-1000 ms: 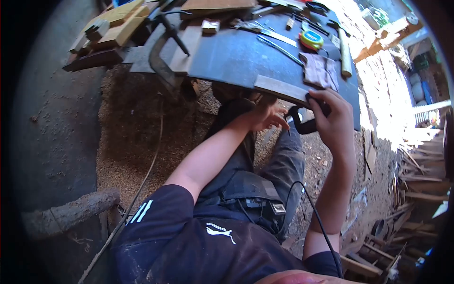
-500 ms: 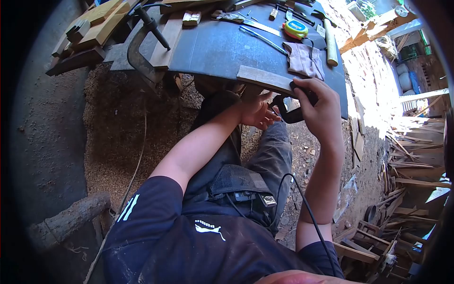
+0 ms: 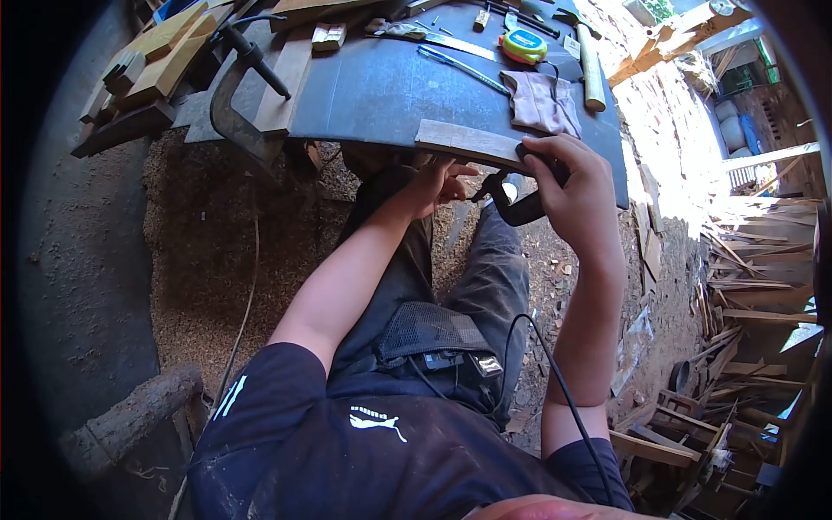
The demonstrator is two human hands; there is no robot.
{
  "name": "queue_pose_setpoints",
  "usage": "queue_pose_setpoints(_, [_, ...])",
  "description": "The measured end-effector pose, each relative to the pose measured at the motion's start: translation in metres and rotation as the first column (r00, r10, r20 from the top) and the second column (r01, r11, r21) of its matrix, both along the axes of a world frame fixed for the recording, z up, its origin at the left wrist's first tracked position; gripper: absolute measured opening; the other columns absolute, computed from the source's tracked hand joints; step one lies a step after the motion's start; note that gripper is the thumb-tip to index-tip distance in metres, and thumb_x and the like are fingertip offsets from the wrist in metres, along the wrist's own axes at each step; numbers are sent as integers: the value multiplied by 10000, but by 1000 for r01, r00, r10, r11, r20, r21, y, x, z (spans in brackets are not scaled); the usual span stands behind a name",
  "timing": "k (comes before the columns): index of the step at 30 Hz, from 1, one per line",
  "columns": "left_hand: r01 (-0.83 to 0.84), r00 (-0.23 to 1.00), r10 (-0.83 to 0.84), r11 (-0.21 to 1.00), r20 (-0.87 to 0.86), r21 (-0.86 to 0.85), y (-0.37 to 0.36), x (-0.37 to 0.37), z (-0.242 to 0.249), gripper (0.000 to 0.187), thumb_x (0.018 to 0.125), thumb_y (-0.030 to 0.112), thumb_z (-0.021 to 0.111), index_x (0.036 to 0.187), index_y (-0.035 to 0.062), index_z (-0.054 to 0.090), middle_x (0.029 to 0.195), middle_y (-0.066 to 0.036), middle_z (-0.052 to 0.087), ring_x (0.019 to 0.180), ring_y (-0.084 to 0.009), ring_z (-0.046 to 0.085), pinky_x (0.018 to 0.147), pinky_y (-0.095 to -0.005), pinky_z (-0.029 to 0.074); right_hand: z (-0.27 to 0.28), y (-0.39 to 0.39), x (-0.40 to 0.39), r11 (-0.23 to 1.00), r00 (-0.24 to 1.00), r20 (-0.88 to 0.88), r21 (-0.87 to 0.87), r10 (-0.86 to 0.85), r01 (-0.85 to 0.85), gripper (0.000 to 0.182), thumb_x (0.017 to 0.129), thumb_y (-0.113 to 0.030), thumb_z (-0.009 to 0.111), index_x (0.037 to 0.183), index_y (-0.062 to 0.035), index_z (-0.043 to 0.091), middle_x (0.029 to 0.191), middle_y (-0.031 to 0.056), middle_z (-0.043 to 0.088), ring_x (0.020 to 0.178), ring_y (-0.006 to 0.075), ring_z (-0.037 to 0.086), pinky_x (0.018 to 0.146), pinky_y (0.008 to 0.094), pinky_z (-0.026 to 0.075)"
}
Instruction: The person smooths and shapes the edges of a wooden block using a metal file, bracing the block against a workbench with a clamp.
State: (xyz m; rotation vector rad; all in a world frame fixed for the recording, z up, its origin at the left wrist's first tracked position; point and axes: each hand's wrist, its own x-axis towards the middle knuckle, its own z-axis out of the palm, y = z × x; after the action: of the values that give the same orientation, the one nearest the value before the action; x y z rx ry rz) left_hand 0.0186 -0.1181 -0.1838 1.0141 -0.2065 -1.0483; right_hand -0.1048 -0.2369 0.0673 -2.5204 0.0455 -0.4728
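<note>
A wooden strip (image 3: 468, 141) lies along the near edge of the dark work surface (image 3: 364, 104). My right hand (image 3: 576, 186) is closed around a dark C-clamp (image 3: 522, 211) at the strip's right end. The clamp's upper end sits at the strip, and its lower part hangs below the edge. Under the strip's left half is my left hand (image 3: 429, 186), its fingers apart and pointing right toward the clamp's screw end. A gap shows between those fingers and the clamp. The strip and table edge hide some of the left hand.
A larger clamp (image 3: 227, 108) grips a board at the surface's left. Further back lie a pen (image 3: 464, 69), a tape measure (image 3: 523, 46), a cloth (image 3: 543, 102) and a hammer (image 3: 591, 74). Stacked wood (image 3: 160, 65) stands far left; a cable (image 3: 568, 390) crosses my right side.
My left hand has moved left and slightly up, away from the clamp's screw end. My right hand keeps its hold on the clamp. The whole view has shifted slightly.
</note>
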Motion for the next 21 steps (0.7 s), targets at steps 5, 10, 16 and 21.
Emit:
queue_pose_setpoints(5, [426,904,-427,903,3,49,-1,-16,19,953,947,819,220,1313,19,587,837,-98,722,766,-155,633,690,-295,399,-1,2,-1,999,1000,20,42,9,-10,158,858,-1,706,1014,24,716,921,180,710,821,316,704,750,366,533])
queue_pose_setpoints(10, [281,914,-322,941,-246,-188,-27,-5,-3,929,941,821,224,1247,41,626,908,-102,726,737,-161,569,740,-314,401,-2,0,-1,998,999,28,63,19,-21,158,858,8,698,1014,32,711,930,184,709,838,319,711,760,362,541])
queue_pose_setpoints(16, [166,978,-153,983,-141,85,-21,10,-18,824,964,751,356,1282,34,610,652,31,450,522,-79,397,483,-235,309,-1,0,-1,997,999,36,72,27,-30,170,846,15,695,1015,36,706,921,181,705,851,322,713,778,367,550])
queue_pose_setpoints(21, [470,816,-529,842,-233,-264,-1,13,-5,814,933,791,394,1284,85,596,718,-55,627,537,-119,519,500,-255,404,-3,-2,-2,996,999,38,79,30,-33,173,843,11,694,1014,36,704,931,179,705,860,334,707,786,374,551])
